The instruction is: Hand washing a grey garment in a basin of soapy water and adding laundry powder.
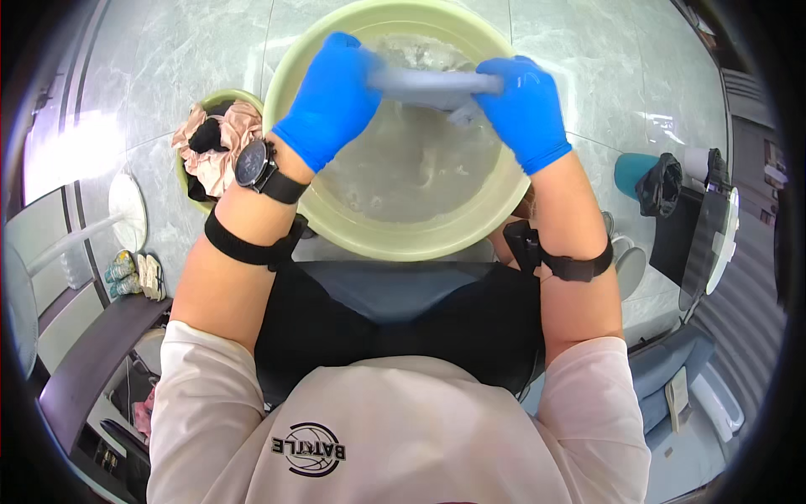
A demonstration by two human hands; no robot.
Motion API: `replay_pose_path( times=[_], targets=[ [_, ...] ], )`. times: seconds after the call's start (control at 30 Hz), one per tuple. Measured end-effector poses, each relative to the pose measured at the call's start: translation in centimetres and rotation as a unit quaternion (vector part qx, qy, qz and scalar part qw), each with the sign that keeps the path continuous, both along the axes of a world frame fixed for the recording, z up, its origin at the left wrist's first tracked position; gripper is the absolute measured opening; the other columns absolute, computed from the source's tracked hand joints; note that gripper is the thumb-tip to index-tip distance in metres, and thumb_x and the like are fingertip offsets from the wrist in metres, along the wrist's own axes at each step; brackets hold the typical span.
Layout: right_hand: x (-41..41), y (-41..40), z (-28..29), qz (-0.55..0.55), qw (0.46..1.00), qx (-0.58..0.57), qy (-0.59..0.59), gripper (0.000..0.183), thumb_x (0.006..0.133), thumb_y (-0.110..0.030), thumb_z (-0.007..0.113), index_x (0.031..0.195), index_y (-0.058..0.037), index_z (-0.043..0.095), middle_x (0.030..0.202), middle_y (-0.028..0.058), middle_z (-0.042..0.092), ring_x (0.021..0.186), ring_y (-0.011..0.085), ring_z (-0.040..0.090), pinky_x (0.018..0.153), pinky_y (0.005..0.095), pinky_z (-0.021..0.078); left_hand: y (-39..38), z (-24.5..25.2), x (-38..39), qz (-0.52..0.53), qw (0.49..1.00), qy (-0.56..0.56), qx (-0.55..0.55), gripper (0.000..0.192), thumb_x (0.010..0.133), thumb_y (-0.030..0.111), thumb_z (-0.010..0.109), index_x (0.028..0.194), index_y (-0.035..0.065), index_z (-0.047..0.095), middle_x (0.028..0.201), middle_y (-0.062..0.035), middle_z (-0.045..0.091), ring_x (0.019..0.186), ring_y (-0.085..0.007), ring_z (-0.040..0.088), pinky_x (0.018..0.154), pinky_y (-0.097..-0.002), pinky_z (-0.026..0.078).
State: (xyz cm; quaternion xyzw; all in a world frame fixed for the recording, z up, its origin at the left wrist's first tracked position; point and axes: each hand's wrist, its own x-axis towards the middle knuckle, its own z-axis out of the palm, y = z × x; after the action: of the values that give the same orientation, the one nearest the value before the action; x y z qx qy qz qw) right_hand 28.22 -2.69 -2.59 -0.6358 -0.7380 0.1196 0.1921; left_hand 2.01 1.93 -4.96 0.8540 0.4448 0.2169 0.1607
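Both of my hands wear blue gloves and grip a pale, wet-looking cloth [434, 85], stretched between them above a large light green plastic basin [403, 247]. My left hand [337, 101] closes on the cloth's left end, over the basin's upper left part. At the other end, my right hand [526, 110] holds it near the basin's right rim. Motion blurs the cloth, and a loose fold hangs beside my right hand. Cloudy grey water [415, 170] with some foam lies in the basin.
Left of the basin, a smaller green basin [236, 94] holds pink and black fabric. A white fan base [128, 211] and shoes [151, 277] are farther left. To the right are a teal bin [633, 173] and a grey-blue sofa [670, 365].
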Motion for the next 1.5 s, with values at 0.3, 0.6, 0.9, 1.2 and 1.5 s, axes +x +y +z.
replay_pose_path(
  times=[0.3,0.6,0.9,1.2,1.5],
  targets=[
    [3.3,0.8,2.5,-0.015,0.950,-0.111,0.293,0.031,0.085,-0.024,0.077,0.105,-0.0016,0.072,0.086,0.0032,0.069,0.080,0.0142,0.064,0.079,0.0291,0.0516,1.0,5.6,-1.3,-0.006,0.908,-0.290,-0.302,0.019,0.090,0.006,0.067,0.107,-0.0003,0.062,0.089,-0.0083,0.066,0.074,-0.0158,0.066,0.068,-0.0294,0.055],
    [1.8,0.3,3.6,-0.032,0.848,-0.167,0.503,0.022,0.093,-0.017,0.066,0.101,0.0028,0.070,0.087,0.0078,0.070,0.080,0.0168,0.066,0.072,0.0303,0.0530,0.9,6.9,-1.3,0.001,0.867,-0.372,-0.330,0.015,0.097,0.016,0.062,0.102,0.0016,0.061,0.083,-0.0031,0.065,0.073,-0.0097,0.061,0.066,-0.0251,0.051],
    [0.5,1.2,1.1,-0.113,0.776,-0.218,0.580,0.029,0.093,-0.015,0.066,0.113,0.0053,0.069,0.106,0.0111,0.070,0.092,0.0202,0.065,0.081,0.0312,0.0538,2.0,4.0,-1.8,0.032,0.905,-0.325,-0.273,0.019,0.098,0.018,0.062,0.100,0.0000,0.066,0.087,-0.0010,0.063,0.078,-0.0090,0.057,0.068,-0.0247,0.049],
    [2.1,1.2,-1.1,0.026,0.780,-0.332,0.530,0.045,0.085,-0.004,0.074,0.127,0.0020,0.060,0.120,0.0094,0.067,0.110,0.0205,0.065,0.098,0.0342,0.0495,1.8,4.1,-3.1,-0.085,0.836,-0.363,-0.402,0.026,0.095,0.017,0.063,0.110,-0.0026,0.070,0.099,-0.0104,0.070,0.090,-0.0147,0.062,0.080,-0.0287,0.052],
    [1.2,0.3,1.1,-0.049,0.963,-0.019,0.263,0.038,0.073,-0.017,0.084,0.103,0.0010,0.068,0.095,0.0117,0.072,0.083,0.0185,0.068,0.077,0.0320,0.0555,1.6,1.9,-1.7,0.011,0.959,-0.244,-0.142,0.052,0.080,0.003,0.073,0.127,-0.0007,0.052,0.115,-0.0148,0.062,0.105,-0.0221,0.061,0.090,-0.0340,0.051]
  ],
)
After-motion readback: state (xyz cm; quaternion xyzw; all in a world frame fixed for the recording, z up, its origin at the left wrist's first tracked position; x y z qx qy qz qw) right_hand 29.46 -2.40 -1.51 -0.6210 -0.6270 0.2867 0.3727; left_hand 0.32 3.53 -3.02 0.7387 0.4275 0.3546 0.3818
